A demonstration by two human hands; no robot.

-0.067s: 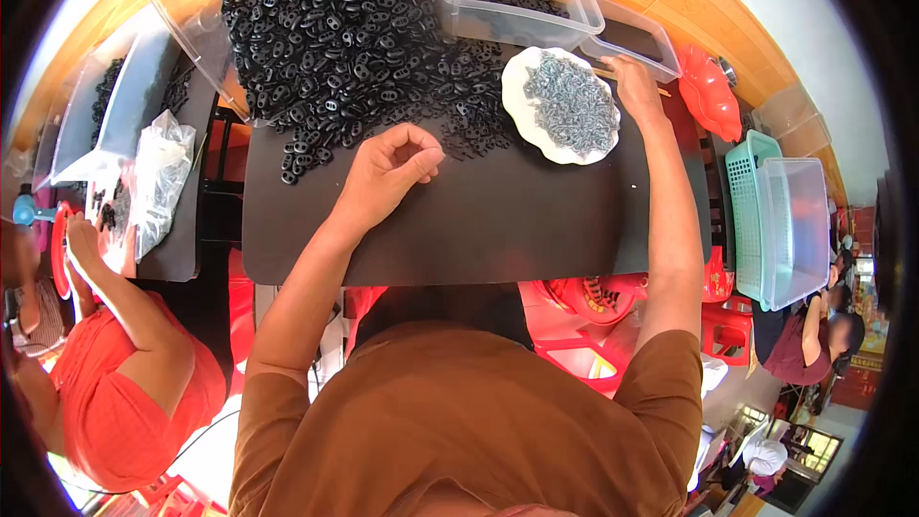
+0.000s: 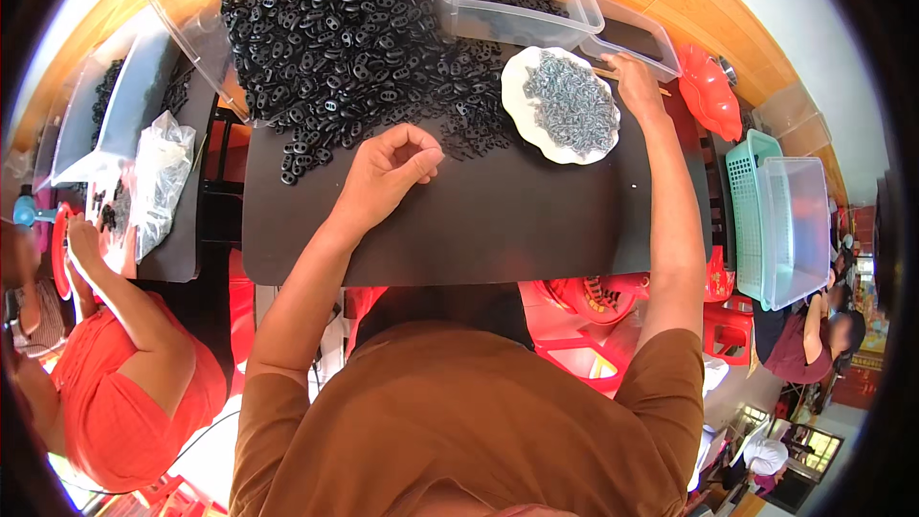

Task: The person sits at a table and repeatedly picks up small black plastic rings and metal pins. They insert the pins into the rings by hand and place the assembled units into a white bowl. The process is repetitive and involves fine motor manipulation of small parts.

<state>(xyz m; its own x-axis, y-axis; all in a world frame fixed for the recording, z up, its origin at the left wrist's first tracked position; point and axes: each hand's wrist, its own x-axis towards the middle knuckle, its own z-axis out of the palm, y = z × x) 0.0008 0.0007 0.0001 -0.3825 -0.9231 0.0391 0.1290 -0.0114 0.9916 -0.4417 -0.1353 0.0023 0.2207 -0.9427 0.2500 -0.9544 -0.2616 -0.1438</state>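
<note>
I remotely view the left hand (image 2: pixel 391 175) curled near black pieces (image 2: pixel 330 33), the right hand (image 2: pixel 636 86) bent beside a white dish (image 2: pixel 515 101) seemingly keeping grey parts (image 2: pixel 574 105) together on the table (image 2: pixel 459 239); what either hand grasps, I cannot tell.

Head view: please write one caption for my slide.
Left hand curled near heaped black two-holed pieces, right hand beside a white scalloped dish of small grey parts on a dark table.
</note>
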